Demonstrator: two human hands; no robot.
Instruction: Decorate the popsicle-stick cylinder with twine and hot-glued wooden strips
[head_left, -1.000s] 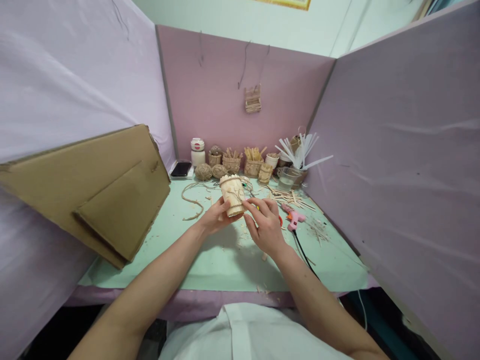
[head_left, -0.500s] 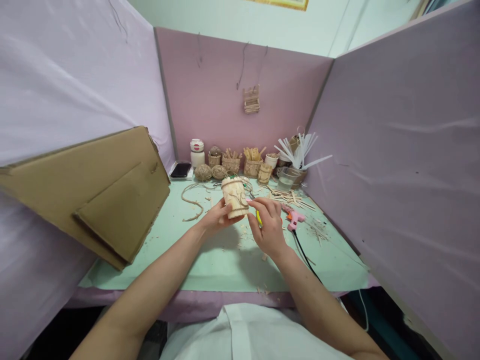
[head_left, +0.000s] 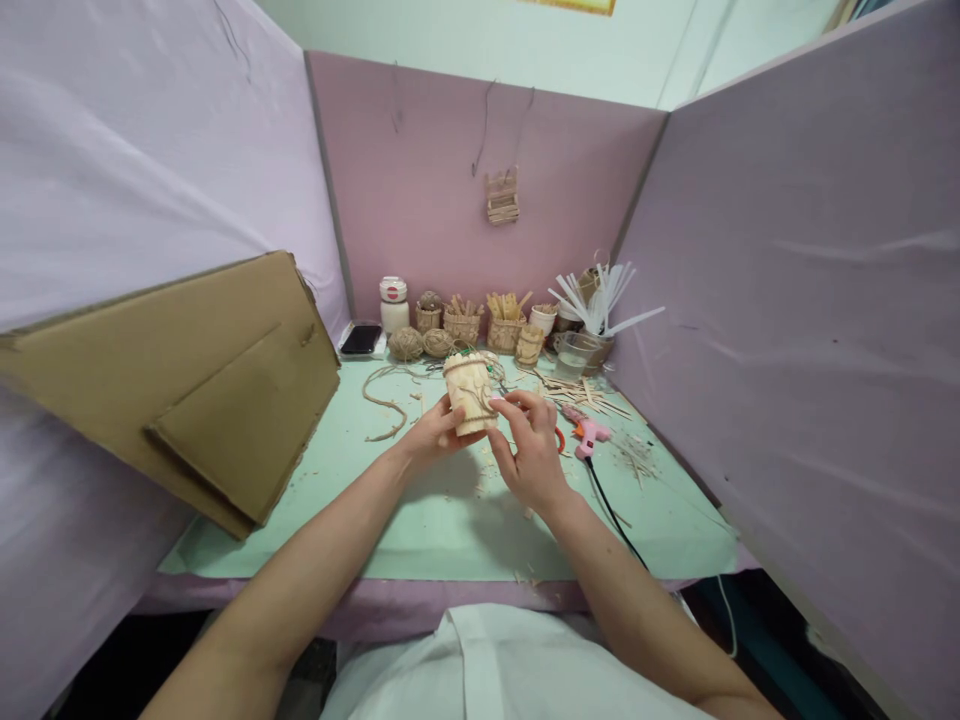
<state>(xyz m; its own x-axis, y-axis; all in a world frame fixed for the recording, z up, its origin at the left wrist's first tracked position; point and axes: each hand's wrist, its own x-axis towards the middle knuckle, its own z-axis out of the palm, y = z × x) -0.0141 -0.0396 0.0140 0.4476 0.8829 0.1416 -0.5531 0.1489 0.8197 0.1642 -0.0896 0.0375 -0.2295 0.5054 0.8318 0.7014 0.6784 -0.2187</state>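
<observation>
A pale wooden cup (head_left: 466, 385), tilted, is held above the table with twine bands round its top and bottom and a curl of twine on its side. My left hand (head_left: 439, 430) is closed round its left side and base. My right hand (head_left: 531, 452) is at the cup's lower right, bent index finger and thumb against its edge by the twine; the other fingers are curled. Just beyond my right hand, a red loop handle (head_left: 560, 440) shows in part. A pink glue gun (head_left: 590, 436) lies on the table to the right.
A cardboard piece (head_left: 240, 400) leans at left. Along the back stand a white jar (head_left: 394, 308), twine balls (head_left: 406, 344), baskets of sticks (head_left: 506, 333) and a container of white glue sticks (head_left: 596, 345). A phone (head_left: 361, 340) lies back left. Loose sticks (head_left: 589, 392) and scraps litter the table.
My right hand has moved slightly left, bringing its thumb and index finger closer to the cup's edge. The cup and my left hand stay nearly still.
</observation>
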